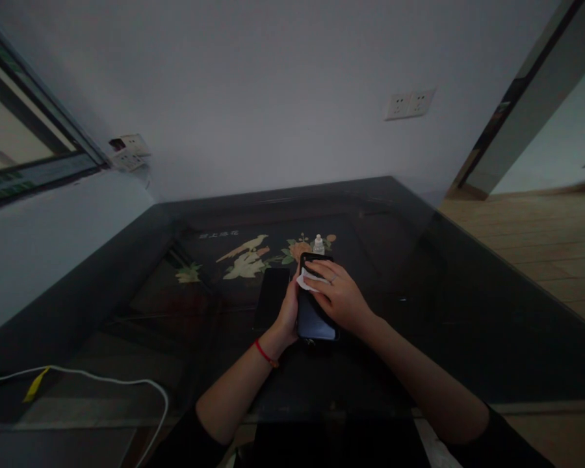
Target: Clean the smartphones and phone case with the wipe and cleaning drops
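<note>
- Wiping seems under way: the right hand (342, 296) holds a white tissue (308, 281) against the phone's (316, 326) upper screen, centre of the frame; the left hand (287, 312) grasps its left edge.
- Remaining, perhaps: the lower screen; what is finished cannot be told.
- Count: one phone, one tissue, one small bottle (318, 245), one black flat object (272, 296), one bench (472, 325).

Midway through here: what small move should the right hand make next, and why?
Probably have the right hand slide the white wipe down the phone: it lies only on the upper part, the lower part shows uncovered, and the left hand holds the side.
</note>
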`<action>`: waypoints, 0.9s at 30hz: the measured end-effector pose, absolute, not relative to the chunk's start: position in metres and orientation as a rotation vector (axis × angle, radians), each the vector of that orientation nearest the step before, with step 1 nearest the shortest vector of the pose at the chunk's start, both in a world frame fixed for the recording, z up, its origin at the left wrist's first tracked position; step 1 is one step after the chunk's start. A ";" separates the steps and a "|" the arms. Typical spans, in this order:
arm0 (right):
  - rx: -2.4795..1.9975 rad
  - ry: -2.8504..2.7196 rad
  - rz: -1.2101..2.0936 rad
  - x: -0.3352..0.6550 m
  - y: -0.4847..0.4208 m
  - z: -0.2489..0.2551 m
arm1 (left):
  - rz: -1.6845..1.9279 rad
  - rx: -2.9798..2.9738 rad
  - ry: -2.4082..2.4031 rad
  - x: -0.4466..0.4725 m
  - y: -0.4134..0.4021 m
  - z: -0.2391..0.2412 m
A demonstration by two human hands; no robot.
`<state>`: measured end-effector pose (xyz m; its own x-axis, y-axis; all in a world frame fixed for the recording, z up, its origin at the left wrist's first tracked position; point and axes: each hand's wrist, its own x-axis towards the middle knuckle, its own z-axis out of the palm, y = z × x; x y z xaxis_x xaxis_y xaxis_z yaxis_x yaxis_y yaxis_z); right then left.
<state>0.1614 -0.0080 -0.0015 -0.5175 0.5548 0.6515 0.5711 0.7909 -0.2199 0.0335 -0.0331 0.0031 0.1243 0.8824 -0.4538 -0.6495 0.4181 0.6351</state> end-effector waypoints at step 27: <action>-0.857 -2.141 0.064 0.180 -0.002 0.012 | 1.203 0.322 0.859 0.030 -0.035 0.004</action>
<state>0.1802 -0.0024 0.0117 -0.4406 0.5964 0.6709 0.5556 0.7682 -0.3181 0.0302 -0.0349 0.0041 0.1008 0.9075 -0.4077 -0.6800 0.3620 0.6376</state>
